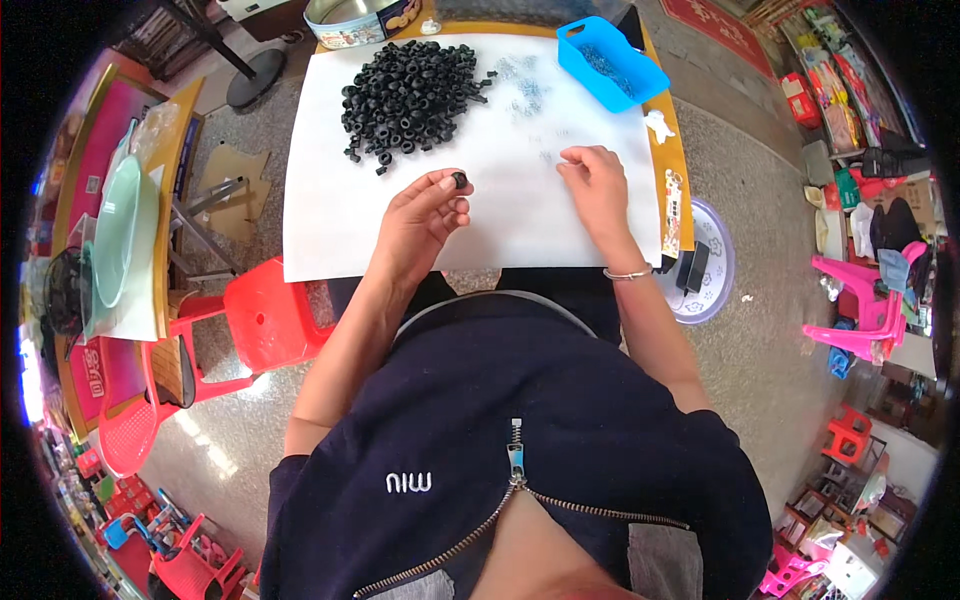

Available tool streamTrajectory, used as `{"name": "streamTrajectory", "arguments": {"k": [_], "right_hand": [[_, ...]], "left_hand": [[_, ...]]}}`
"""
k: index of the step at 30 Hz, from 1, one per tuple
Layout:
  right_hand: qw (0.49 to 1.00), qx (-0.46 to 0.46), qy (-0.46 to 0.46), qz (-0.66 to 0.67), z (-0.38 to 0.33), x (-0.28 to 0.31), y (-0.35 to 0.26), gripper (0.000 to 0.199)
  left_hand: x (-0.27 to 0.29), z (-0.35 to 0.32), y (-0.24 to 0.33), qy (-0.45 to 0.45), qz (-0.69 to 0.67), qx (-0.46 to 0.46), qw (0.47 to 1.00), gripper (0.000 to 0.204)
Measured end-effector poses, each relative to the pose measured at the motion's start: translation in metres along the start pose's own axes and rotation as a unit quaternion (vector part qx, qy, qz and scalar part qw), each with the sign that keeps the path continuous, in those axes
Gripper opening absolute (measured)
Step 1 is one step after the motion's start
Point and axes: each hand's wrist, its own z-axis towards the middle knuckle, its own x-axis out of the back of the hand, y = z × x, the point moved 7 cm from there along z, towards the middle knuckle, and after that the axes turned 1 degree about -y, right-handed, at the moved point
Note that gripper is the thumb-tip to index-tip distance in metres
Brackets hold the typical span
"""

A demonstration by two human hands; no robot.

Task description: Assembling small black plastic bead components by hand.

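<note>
My left hand (425, 222) is closed over the near half of the white sheet, pinching a small round black plastic piece (460, 180) between thumb and forefinger. Beyond it lies a heap of similar black plastic pieces (410, 100), many with a round hole. My right hand (597, 190) hovers at the sheet's right side. Its thumb and bent forefinger are apart, and I see nothing between them. Closest to its fingertips are a few tiny metallic bits (545, 155). Farther off is a loose scatter of tiny silvery-blue bits (525, 88), too small to name.
A blue plastic basket (643, 78) with small metallic bits stands at the table's far right corner. A round tin (350, 28) sits far left. Crumpled tissue (660, 125) lies along the right edge. Red plastic stools (265, 315) stand left; a patterned basin (712, 270) is at the right.
</note>
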Motion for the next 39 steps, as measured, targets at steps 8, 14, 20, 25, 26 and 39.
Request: {"name": "streamTrajectory", "arguments": {"k": [8,14,20,25,26,39], "right_hand": [[1.000,0.025,0.007,-0.011,0.011,-0.017,-0.010,0.008],[0.998,-0.033,0.014,0.054,0.009,-0.012,-0.004,0.009],[0.999,0.035,-0.003,-0.029,0.012,-0.014,-0.013,0.010],[1.000,0.001,0.023,0.010,0.011,-0.011,-0.002,0.010],[0.999,-0.016,0.031,0.026,0.010,-0.009,0.001,0.010],[0.994,-0.058,-0.014,0.095,0.013,-0.013,0.004,0.006]], "left_hand": [[-0.009,0.010,0.015,0.016,0.196,-0.074,0.978,0.019],[-0.004,0.016,-0.001,0.020,0.176,-0.061,0.982,0.018],[-0.009,0.022,0.007,0.061,0.348,-0.131,0.926,0.020],[-0.004,0.025,0.031,0.106,0.484,-0.231,0.837,0.022],[-0.001,0.025,0.031,0.107,0.478,-0.223,0.843,0.022],[-0.009,0.026,0.019,0.065,0.390,-0.148,0.906,0.020]]}}
